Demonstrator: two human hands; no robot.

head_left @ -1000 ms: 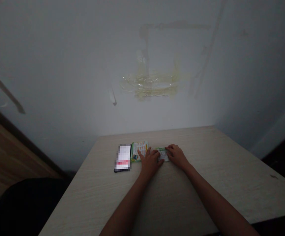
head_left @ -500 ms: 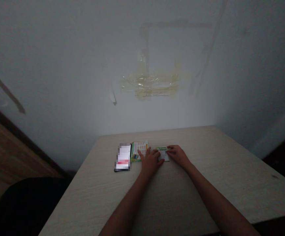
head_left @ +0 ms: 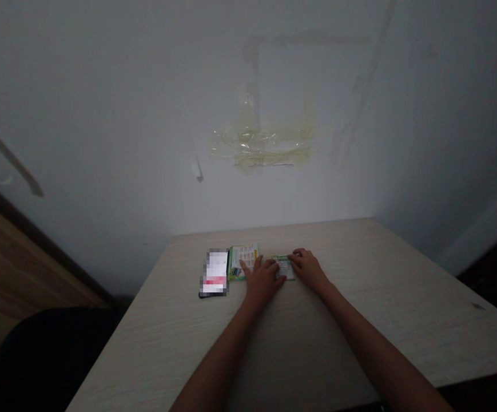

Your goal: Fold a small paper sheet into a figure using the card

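Note:
A small printed card or packet [head_left: 284, 270], white with a green band across its top, lies flat on the table between both hands. My left hand [head_left: 262, 281] rests over its left edge with the fingers spread, and other fingers reach onto a green-and-white printed booklet or box [head_left: 243, 255] to the left. My right hand [head_left: 309, 270] has its thumb and fingers drawn together at the card's upper right edge. How firmly it grips there is hard to make out. The left palm covers part of the booklet's lower right corner.
Left of the booklet lies a phone [head_left: 214, 273] with a lit, blurred screen. The pale wooden table [head_left: 171, 337] meets a wall [head_left: 145, 114] bearing old tape [head_left: 269, 143]. A dark object [head_left: 46, 349] stands beyond the table's left edge.
My right hand's fingers have shifted slightly up along the card's right edge, closer to its top corner. My left hand stays in place, fingers spread.

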